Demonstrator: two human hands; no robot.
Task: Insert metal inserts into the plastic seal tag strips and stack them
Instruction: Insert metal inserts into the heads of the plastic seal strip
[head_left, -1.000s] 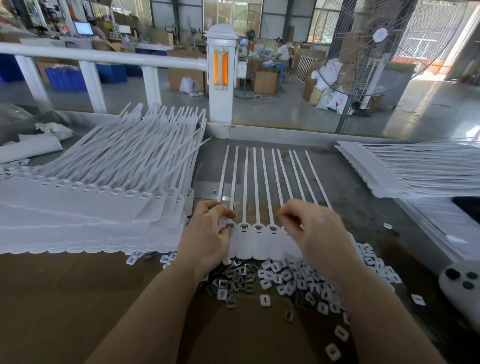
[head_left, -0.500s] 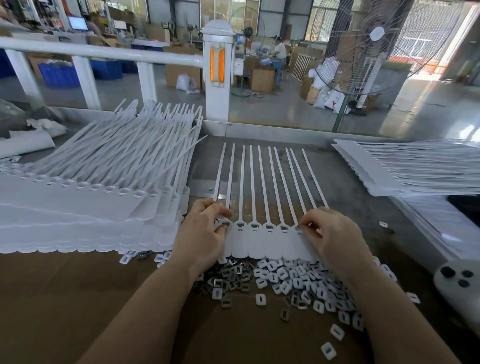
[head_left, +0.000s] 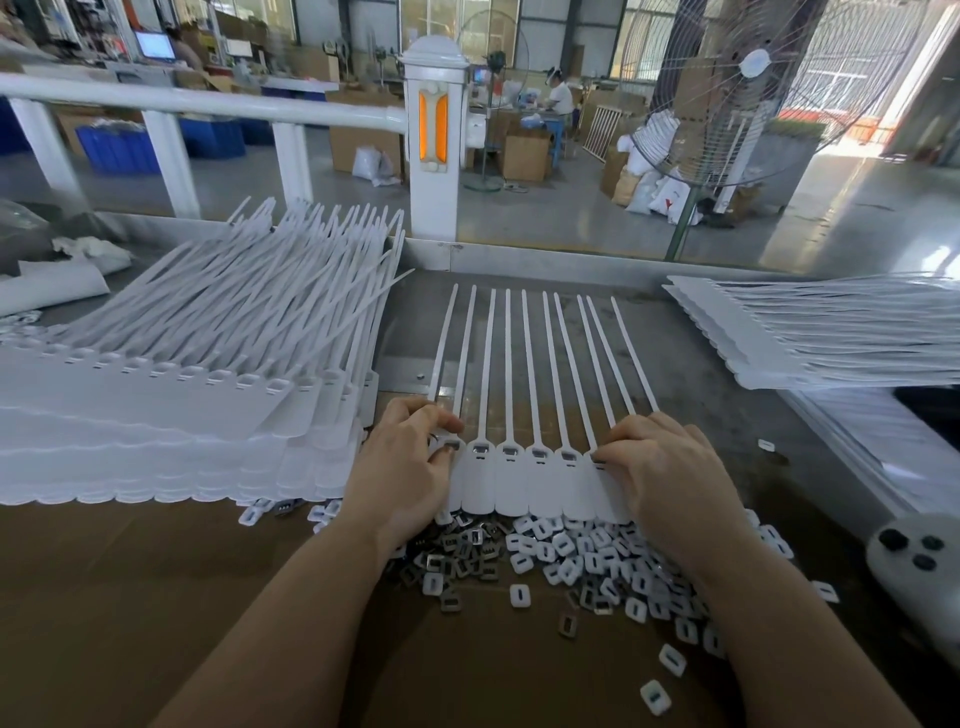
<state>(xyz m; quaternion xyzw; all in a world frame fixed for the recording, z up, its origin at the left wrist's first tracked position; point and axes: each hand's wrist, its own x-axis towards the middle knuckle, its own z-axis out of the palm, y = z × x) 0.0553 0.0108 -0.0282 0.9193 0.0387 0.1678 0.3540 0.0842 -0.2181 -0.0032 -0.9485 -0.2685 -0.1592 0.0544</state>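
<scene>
Right hand (head_left: 670, 467) rightward, ten tails (head_left: 530, 364)

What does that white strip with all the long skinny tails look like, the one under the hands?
The seal tag strip is white plastic, lying flat on the table. It is a row of joined flat tags, each with a small socket on top and a thin tail pointing away. The visible sockets look filled with dark metal. The left hand pinches its left end; the right hand grips the right.

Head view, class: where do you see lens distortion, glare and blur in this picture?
Head view: the white railing bows from wide-angle distortion; daylight glares off the factory floor at upper right; the far background workstations look soft and blurred.
</scene>
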